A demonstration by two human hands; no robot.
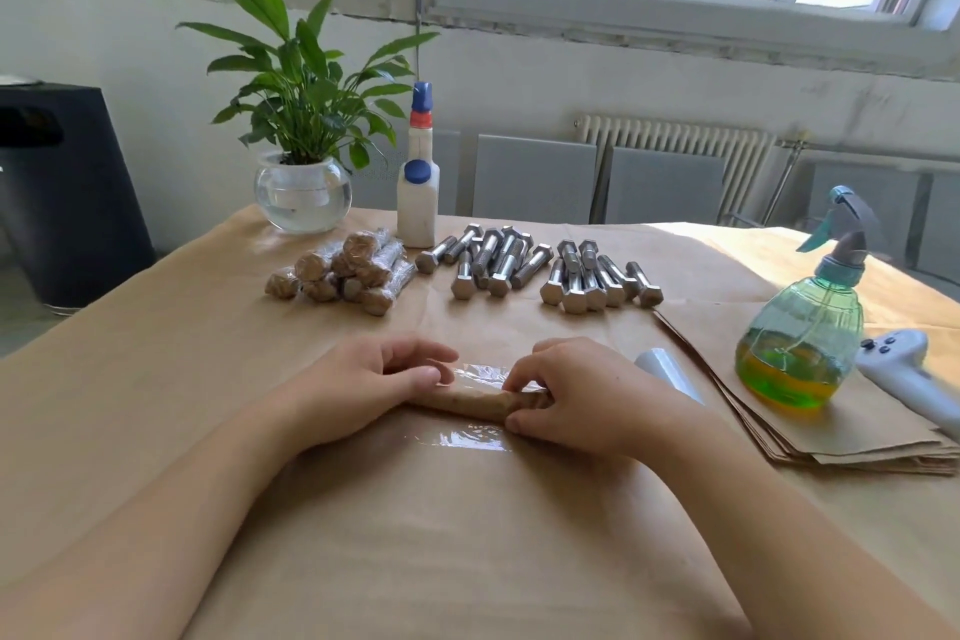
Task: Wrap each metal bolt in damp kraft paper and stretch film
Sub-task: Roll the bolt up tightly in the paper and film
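Note:
A bolt rolled in brown kraft paper point(470, 402) lies crosswise on a sheet of clear stretch film point(467, 437) in the middle of the table. My left hand point(358, 390) holds its left end, fingers curled over it. My right hand point(576, 395) pinches the right end between thumb and fingers. Film edges show shiny behind and in front of the roll. Several bare metal bolts point(540, 270) lie in two groups at the back. A pile of wrapped bolts point(345, 273) sits to their left.
A stack of kraft sheets point(810, 426) lies at the right, with a green spray bottle point(802, 327), a white controller point(904, 369) and a film roll point(670, 372) on or beside it. A white bottle point(418, 187) and a potted plant point(304, 192) stand at the back.

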